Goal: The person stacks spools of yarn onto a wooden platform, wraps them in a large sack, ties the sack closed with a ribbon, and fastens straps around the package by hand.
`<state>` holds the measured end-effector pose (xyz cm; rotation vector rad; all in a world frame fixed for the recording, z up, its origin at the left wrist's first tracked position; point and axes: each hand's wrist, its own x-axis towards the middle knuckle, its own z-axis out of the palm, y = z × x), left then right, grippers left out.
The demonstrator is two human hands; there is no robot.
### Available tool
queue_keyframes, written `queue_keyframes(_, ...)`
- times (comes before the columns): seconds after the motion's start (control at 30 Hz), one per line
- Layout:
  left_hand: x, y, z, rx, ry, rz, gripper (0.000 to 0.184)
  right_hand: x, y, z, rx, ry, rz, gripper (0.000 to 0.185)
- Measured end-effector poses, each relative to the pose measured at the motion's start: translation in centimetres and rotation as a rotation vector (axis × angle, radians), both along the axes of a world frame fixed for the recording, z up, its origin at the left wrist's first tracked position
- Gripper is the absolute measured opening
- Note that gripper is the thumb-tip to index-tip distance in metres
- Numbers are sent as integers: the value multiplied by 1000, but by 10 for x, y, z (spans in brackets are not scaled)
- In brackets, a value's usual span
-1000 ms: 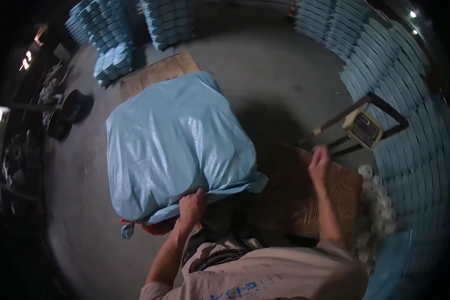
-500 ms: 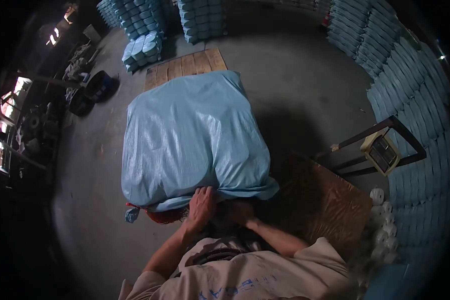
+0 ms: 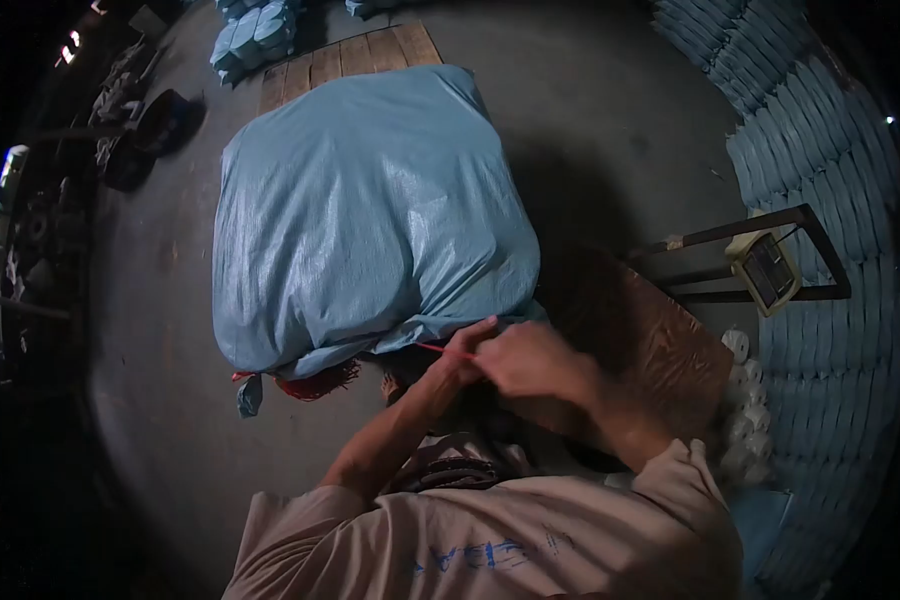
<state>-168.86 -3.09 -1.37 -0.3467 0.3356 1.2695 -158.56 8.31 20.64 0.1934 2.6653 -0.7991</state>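
A large, full blue woven sack lies in front of me, its gathered near edge facing my body. My left hand is closed at that edge, where the blue fabric bunches up; its fingertips are partly hidden. A thin red string runs from the sack's edge across my left hand towards my right hand. Slightly blurred, my right hand is closed beside the left one, apparently on the string. Below the sack's near left corner show a tied blue tuft and a bundle of red strands.
A wooden pallet extends beyond the sack. To the right are a scale display on a dark frame, a brown board, white rolls and stacked blue sacks. Dark tubs stand at left.
My right hand has come out from under the sack's edge and up beside the left. My left hand has shifted right, and the red string now shows. The view has tilted down.
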Motion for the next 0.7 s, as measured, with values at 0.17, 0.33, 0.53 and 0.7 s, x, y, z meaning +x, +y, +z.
queue_keyframes(0.17,5,17,22,-104,-69,-34,17,94,85,18,-436,-350,-278,32)
queue_keyframes(0.33,4,-4,20,257,1456,-341,19,42,-2,-28,-1798,632,-628,44)
queue_keyframes(0.53,-40,-95,-52,618,2139,-351,18,35,-76,-11,-1842,370,-738,45)
queue_keyframes(0.7,-32,-59,-6,197,1852,-910,29,66,11,-14,-715,63,158,40)
